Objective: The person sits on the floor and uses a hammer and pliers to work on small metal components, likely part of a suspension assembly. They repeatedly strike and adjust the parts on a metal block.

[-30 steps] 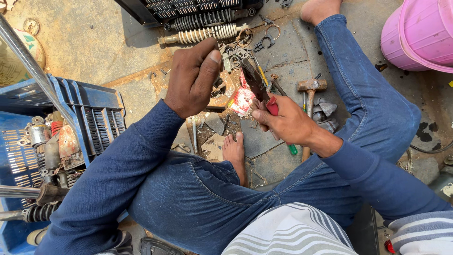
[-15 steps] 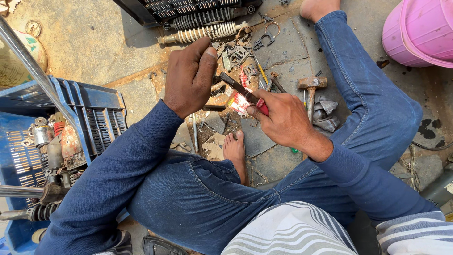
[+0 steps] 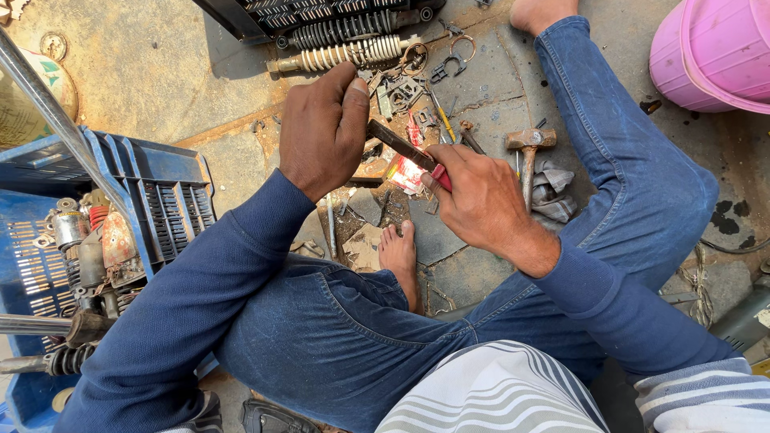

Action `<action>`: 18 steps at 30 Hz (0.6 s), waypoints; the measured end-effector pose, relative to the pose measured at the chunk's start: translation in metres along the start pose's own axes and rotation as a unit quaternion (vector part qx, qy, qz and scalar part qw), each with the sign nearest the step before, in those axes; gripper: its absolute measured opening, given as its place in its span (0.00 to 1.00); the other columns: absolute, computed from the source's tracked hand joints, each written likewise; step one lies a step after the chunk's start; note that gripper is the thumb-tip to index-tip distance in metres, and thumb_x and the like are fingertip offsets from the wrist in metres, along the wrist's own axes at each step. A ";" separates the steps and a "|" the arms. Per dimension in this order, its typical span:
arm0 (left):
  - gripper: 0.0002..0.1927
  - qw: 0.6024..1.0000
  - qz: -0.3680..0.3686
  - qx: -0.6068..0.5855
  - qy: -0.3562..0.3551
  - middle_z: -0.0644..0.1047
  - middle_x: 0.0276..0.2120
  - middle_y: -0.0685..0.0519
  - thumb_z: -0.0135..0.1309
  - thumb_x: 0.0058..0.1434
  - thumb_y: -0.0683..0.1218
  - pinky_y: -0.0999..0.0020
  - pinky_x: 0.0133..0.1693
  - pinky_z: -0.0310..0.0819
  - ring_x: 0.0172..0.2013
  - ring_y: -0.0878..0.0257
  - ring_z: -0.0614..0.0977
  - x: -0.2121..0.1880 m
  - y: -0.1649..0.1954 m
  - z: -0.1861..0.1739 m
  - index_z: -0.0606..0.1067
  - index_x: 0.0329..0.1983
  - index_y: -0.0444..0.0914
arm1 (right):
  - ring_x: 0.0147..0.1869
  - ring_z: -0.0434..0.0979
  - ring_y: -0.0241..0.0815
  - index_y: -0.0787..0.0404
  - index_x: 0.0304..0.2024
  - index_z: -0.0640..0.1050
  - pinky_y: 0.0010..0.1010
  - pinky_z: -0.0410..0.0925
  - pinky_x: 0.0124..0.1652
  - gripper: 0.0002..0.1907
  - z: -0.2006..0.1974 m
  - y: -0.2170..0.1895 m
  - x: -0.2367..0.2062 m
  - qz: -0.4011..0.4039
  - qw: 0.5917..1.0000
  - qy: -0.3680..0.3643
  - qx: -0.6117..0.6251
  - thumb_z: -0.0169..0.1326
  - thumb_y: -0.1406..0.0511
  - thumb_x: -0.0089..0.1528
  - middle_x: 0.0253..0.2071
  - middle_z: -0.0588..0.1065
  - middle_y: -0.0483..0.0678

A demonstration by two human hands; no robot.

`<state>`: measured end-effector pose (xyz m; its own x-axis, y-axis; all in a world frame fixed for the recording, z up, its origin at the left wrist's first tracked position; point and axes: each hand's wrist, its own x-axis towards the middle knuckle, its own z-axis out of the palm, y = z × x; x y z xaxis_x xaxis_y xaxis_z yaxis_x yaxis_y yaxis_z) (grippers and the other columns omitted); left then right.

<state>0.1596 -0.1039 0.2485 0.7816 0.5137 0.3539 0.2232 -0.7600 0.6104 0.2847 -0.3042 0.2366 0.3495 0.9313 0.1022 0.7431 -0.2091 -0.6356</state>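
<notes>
1. On the stone floor (image 3: 481,88) between the seated person's legs, both hands meet over a cluster of small metal parts.
2. The left hand (image 3: 321,132) is curled, pressing down on something hidden beneath it.
3. The right hand (image 3: 481,196) is closed around the red grip of a dark hand tool (image 3: 401,144), likely pliers.
4. The tool's long axis runs diagonally, its working end pointing far-left under the left thumb.
5. This looks like a gripping or prying step; the next move likely calls for steady leverage while the left hand holds firm.
6. A hammer (image 3: 528,152) lies just right; a coil spring (image 3: 345,54) lies farther off.
</notes>
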 end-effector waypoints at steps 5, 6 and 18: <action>0.17 1.000 0.008 0.027 0.008 0.63 0.15 0.50 0.43 0.76 0.47 0.55 0.27 0.56 0.16 0.56 0.64 -0.001 0.000 0.002 0.71 0.31 0.35 | 0.39 0.80 0.60 0.67 0.55 0.75 0.49 0.71 0.38 0.19 0.002 -0.002 -0.001 0.002 1.000 -0.009 -0.014 0.57 0.62 0.65 0.39 0.77 0.59; 0.17 1.000 0.008 0.029 0.006 0.63 0.15 0.49 0.43 0.76 0.47 0.54 0.27 0.55 0.16 0.55 0.63 -0.001 0.000 0.001 0.71 0.31 0.35 | 0.39 0.80 0.60 0.67 0.55 0.75 0.49 0.71 0.38 0.20 0.002 -0.002 -0.001 0.002 1.000 -0.012 -0.014 0.57 0.62 0.65 0.39 0.77 0.59; 0.18 1.000 0.012 -0.006 0.001 0.62 0.16 0.49 0.42 0.76 0.47 0.54 0.26 0.55 0.17 0.55 0.64 -0.003 0.001 0.000 0.70 0.31 0.34 | 0.42 0.79 0.60 0.65 0.54 0.76 0.50 0.70 0.42 0.19 0.007 -0.002 0.000 0.007 1.000 -0.024 -0.009 0.58 0.60 0.65 0.40 0.76 0.58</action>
<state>0.1576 -0.1062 0.2475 0.7851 0.4968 0.3699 0.1978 -0.7670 0.6104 0.2797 -0.3021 0.2325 0.3321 0.9415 0.0568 0.7493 -0.2267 -0.6222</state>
